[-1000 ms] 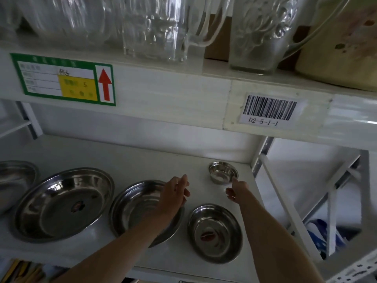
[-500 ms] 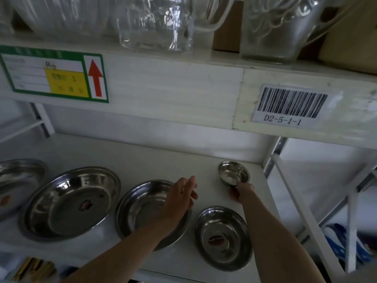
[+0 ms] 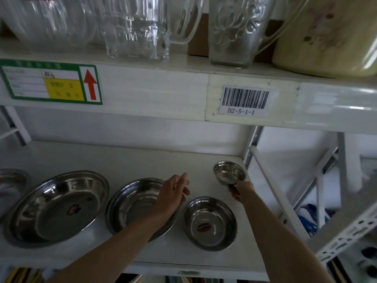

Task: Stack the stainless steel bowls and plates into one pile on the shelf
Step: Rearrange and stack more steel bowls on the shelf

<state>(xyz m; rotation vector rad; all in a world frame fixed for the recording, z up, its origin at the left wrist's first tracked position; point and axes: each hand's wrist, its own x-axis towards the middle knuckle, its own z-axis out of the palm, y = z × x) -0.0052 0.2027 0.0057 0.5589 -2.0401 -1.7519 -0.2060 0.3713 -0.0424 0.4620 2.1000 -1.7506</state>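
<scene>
Steel, and the smallest piece of it, sits at the back right corner of the shelf (image 3: 126,160): the small bowl (image 3: 230,172), with the right hand (image 3: 240,190) pinching its near rim, fingers closed on the edge. That thin pinch looks like the main risk; a polished rim gripped at one point could tip or slide out as the bowl lifts, and clatter down onto the medium bowl (image 3: 211,222) just in front of it. The shelf's upright post (image 3: 252,144) stands just beside the small bowl on the right, so a swing outward could knock against it.

Left of the medium bowl lies a deep plate (image 3: 130,205), with the left hand (image 3: 173,196) hovering over its right side, fingers loosely spread and holding nothing. Further left is the large plate (image 3: 57,207), and a further dish (image 3: 12,182) is cut off at the frame's edge. Nothing is stacked yet.

Bare shelf behind the dishes gives room to move things leftward. Overhead, the upper shelf beam (image 3: 163,88) limits how high anything can be lifted, and the front edge lies near the medium bowl.
</scene>
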